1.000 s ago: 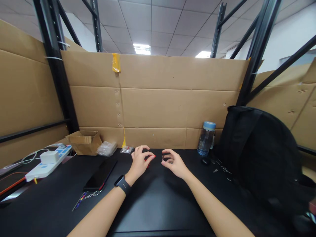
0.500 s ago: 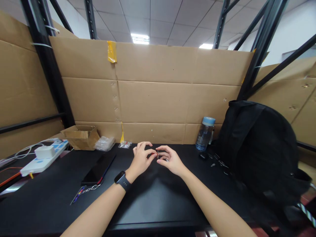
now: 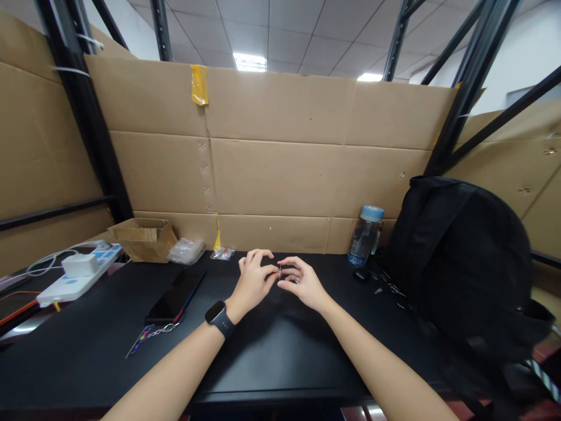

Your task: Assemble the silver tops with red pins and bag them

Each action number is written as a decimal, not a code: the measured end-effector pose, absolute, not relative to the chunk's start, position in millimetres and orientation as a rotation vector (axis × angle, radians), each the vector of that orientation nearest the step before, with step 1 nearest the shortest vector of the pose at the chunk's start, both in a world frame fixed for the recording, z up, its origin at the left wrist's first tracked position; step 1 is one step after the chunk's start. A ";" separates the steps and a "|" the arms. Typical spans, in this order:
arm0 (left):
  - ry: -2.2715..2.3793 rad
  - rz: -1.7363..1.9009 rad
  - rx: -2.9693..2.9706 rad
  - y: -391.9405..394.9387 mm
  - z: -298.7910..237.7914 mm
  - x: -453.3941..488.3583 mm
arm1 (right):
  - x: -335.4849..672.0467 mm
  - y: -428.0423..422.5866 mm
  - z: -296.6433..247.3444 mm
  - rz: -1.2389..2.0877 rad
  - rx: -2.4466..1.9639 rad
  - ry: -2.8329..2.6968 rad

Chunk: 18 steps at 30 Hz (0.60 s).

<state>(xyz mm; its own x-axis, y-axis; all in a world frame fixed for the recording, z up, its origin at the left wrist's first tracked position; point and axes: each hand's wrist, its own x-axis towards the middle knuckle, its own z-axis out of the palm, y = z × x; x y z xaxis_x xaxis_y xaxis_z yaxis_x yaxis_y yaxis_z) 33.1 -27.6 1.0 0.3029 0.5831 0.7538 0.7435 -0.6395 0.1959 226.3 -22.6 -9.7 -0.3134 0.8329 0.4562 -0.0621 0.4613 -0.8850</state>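
- Nearest us, the left forearm [image 3: 170,371] and right forearm [image 3: 372,354] are cut off by the bottom edge, and what lies below the counter [image 3: 263,356] is too fragmentary to identify
- Further in, the right hand [image 3: 304,285] has its thumb and index finger curved around a thin piece [image 3: 279,273], apparently pinching it top and bottom
- The left hand [image 3: 254,278] brings thumb and index finger close to that piece's other side; we cannot tell whether they grip anything
- The piece is between both hands, above the counter, so we judge the handling to be under way: it is picked up, but not yet set down or let go; how much finger work is left we cannot say
- Seen nearly edge-on and partly covered by fingertips, its shape and any join escape us
- Beyond, the contents of the small clear packet [image 3: 222,253] are too tiny to read, and the inside of the cardboard box [image 3: 151,248] is mostly hidden from us
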 end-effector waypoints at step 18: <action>-1.139 -1.282 -2.445 -25.1 1.7 31.0 | 233.4 -16.7 -10.1 0.796 -0.827 -1.803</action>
<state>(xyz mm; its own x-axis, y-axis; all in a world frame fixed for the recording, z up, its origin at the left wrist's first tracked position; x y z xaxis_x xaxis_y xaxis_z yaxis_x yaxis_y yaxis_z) 31.0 -25.1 1.7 0.3445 0.5544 0.7576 0.6873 -0.6987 0.1988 233.4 -16.7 -10.1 -0.3065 0.8160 0.4902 0.1872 0.5566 -0.8094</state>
